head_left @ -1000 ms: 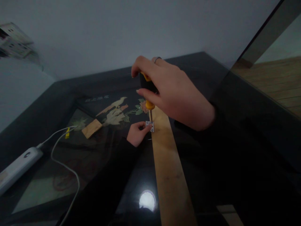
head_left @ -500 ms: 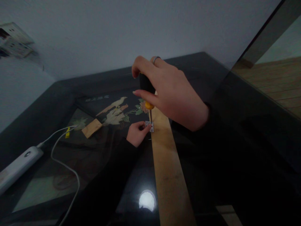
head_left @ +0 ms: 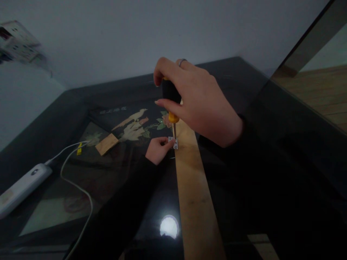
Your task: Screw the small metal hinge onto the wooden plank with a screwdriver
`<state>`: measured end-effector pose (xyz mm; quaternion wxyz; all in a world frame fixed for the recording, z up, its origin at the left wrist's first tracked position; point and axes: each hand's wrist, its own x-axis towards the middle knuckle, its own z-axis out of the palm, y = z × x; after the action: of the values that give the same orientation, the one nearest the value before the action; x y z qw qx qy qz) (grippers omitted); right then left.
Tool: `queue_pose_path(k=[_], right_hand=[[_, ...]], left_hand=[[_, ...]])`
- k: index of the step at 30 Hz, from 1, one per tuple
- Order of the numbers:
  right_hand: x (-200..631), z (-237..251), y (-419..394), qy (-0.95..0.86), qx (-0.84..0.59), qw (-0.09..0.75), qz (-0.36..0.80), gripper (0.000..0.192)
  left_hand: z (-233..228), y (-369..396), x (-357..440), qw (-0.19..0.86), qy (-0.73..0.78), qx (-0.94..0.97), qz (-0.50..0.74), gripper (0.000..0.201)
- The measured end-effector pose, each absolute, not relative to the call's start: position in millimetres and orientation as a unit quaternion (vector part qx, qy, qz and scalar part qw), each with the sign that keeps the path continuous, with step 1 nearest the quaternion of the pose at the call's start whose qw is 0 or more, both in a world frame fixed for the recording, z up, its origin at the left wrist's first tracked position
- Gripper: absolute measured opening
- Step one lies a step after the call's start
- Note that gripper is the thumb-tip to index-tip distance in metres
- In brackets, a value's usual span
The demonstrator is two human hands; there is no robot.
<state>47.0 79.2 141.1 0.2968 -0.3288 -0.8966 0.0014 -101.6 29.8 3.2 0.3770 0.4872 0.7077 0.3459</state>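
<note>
My right hand (head_left: 199,99) is wrapped round the black and yellow handle of a screwdriver (head_left: 173,117), which points down. Its shaft ends at a small silver hinge (head_left: 176,145) with holes, lying at the left edge of a long wooden board (head_left: 195,187). Thumb and fingers of my left hand (head_left: 158,148) pinch the hinge close to the screwdriver's tip. Whether a screw sits under the tip is hidden by the left fingertips.
A small wooden block (head_left: 107,143) lies left of my hands on the dark glossy table (head_left: 230,76). Farther left are a white power strip (head_left: 24,187), a white cable (head_left: 81,189) and a small yellow item (head_left: 79,148). A wall (head_left: 121,39) stands behind.
Both hands keep their holds on the screwdriver and hinge. The view has shifted slightly; the right hand's grip looks almost the same.
</note>
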Motion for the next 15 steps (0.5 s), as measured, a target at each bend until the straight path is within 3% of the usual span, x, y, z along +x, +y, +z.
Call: queue_pose_path(k=[7,15], right_hand=[[51,145,77,-0.913,-0.274,0.29,0.081,0.034],[49,142,79,-0.898,-0.327,0.292,0.036,0.029]], left_hand=[[-1,30,-103,0.384,0.7,0.482,0.362,0.032],[-9,30,-105,0.385,0.693,0.486,0.368,0.03]])
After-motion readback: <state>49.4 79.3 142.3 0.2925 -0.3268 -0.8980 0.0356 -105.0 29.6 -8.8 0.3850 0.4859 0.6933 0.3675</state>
